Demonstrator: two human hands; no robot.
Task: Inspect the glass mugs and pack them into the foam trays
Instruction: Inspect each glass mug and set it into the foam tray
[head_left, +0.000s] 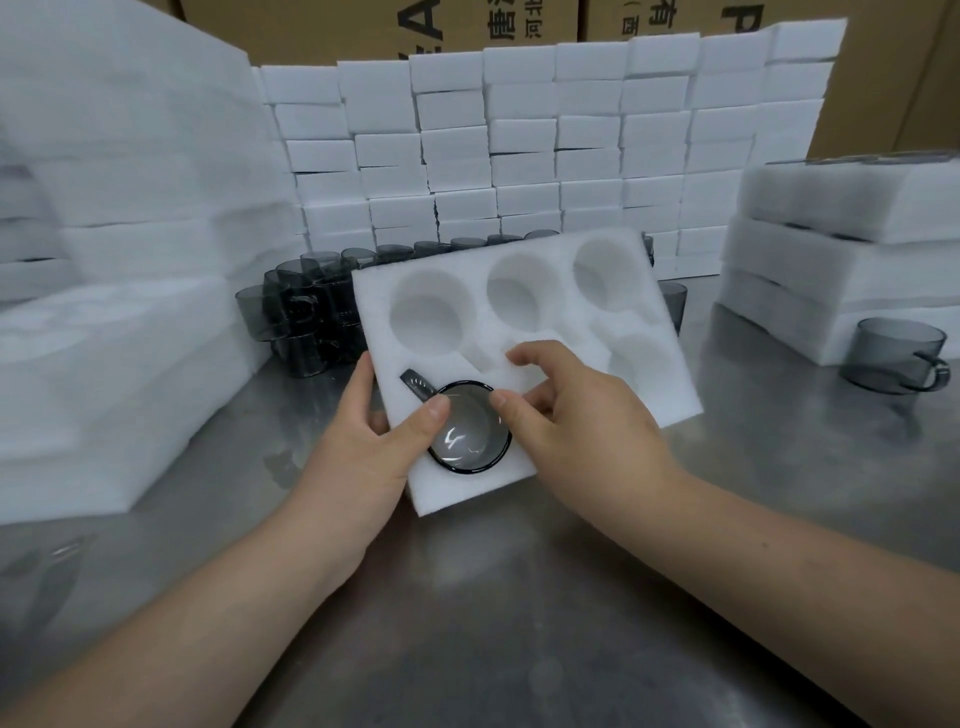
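Glass mug (470, 439) in tray (467, 486), between fingers (435, 408).

Open table (519, 597) lies nearer than the left hand (358, 457) and right hand (587, 431). The foam tray (371, 296), mugs (296, 317) and foam stacks (104, 312) block beyond.

Smoky grey mug (470, 436), white foam tray (524, 332), steel-grey table (519, 597).

left hand (358, 452): bare, nails cut short
right hand (587, 421): bare, nails short
left forearm (182, 623): bare to lower-left frame edge
right forearm (805, 561): bare to right edge
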